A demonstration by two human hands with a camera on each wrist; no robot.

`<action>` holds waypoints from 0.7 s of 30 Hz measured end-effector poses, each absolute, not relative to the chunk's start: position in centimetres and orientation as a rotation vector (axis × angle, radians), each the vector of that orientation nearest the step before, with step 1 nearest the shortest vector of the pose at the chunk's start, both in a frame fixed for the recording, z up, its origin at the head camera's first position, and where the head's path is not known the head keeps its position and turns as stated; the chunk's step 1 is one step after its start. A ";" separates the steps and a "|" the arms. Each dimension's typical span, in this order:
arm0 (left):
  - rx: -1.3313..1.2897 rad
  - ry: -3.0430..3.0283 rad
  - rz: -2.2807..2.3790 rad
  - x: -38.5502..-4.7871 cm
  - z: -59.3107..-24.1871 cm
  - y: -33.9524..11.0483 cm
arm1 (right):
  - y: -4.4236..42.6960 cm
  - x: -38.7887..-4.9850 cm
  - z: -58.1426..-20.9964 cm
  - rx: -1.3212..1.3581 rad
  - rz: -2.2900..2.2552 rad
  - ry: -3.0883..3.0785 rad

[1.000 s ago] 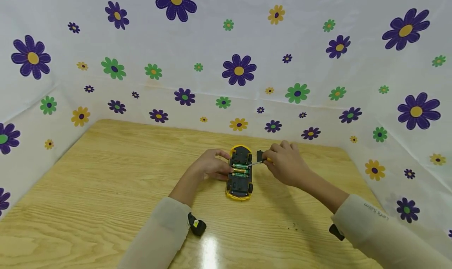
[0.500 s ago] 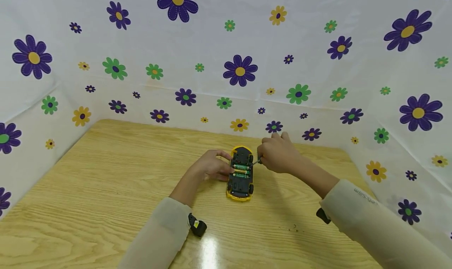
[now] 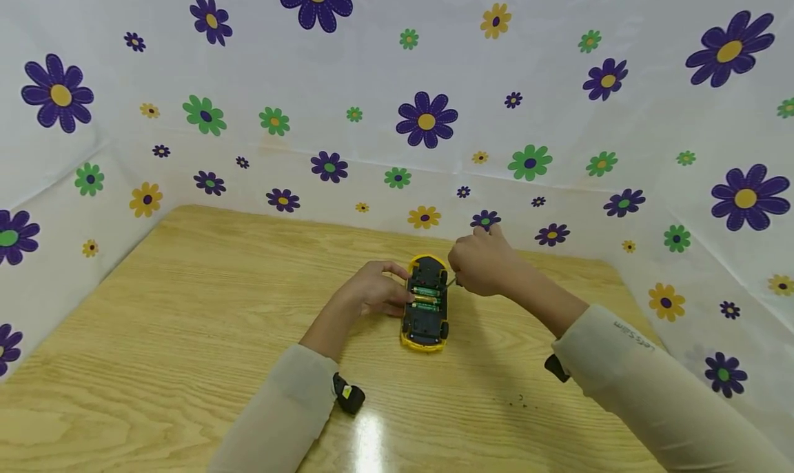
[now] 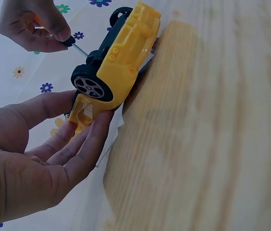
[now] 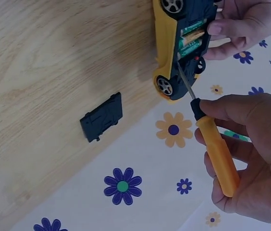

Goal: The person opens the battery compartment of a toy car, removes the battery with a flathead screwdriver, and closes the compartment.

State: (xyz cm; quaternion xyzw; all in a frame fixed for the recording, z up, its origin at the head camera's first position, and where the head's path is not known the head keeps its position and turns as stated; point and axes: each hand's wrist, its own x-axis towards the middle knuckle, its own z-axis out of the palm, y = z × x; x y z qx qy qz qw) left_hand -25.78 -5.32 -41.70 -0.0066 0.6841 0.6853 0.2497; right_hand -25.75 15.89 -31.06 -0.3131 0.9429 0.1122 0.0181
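Observation:
A yellow toy car lies upside down on the table, its black underside facing up. Three green-and-gold batteries sit side by side in its open compartment. My left hand grips the car's left side, with the thumb beside the batteries and the fingers along the yellow body. A screwdriver with a yellow handle and black collar is held in my right hand. Its metal tip meets the underside at the edge of the battery compartment. In the head view my right hand hides most of the handle.
A black battery cover lies on the table to the right of the car, hidden behind the right hand in the head view. Small dark bits lie on the wooden table nearer the front. Flower-printed white cloth stands around the back and sides.
My right hand has risen and shifted slightly left, tilting the screwdriver more steeply and covering the black battery cover in the head view. My left hand keeps its grip on the toy car.

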 end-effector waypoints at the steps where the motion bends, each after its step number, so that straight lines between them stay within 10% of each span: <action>1: -0.017 1.864 1.861 -25.8 -41.7 -5.3 | 16.0 -25.7 -31.1 -0.973 0.337 2.927; 21: 0.011 1.868 1.840 -26.1 -41.9 -5.3 | 16.2 -24.3 -32.7 -1.098 0.694 3.003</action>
